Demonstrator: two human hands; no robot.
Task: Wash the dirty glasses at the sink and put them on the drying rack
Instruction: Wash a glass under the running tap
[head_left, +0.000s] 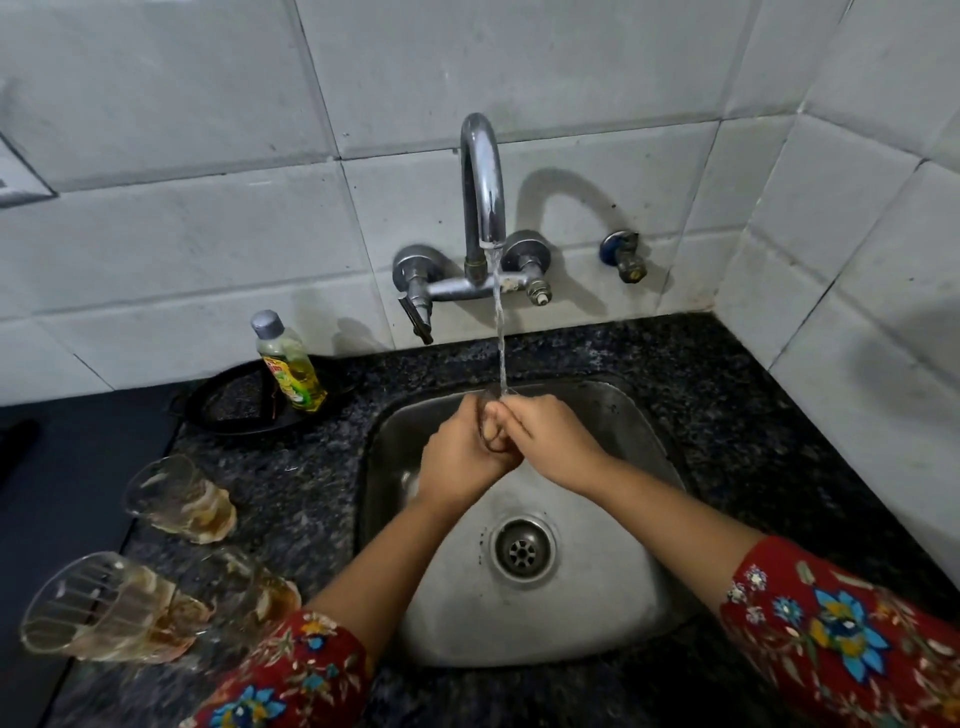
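We hold one clear glass (491, 415) over the sink (613, 587), right under the tap (483, 192). It is see-through, so we mostly see its round rim between our hands. A thin stream of water (500, 332) runs down onto it. Our left hand (457, 457) is curled around the glass from the left side. Our right hand (550, 441) grips it from the right, and some of its fingers (498, 423) look tucked at the mouth of the glass; we cannot tell how far in they go.

Three more dirty glasses wait on the counter (727, 415) to the left of the sink. The far glass (176, 499), the big near glass (104, 608) and the middle glass (260, 592) are all clear with ridged sides, and each has brown, sticky-looking stains near the bottom.

The sink is shiny gray metal with rounded corners and a round drain (521, 548) with little holes. The counter is dark speckled stone. The tap is smooth bent metal fixed to a wall (208, 156) of big pale square tiles. A small plastic soap bottle (288, 364) with yellow-green liquid and a gray cap stands on a black round tray (228, 400) behind the glasses. Our sleeves (841, 634) are red cloth with bright flowers.
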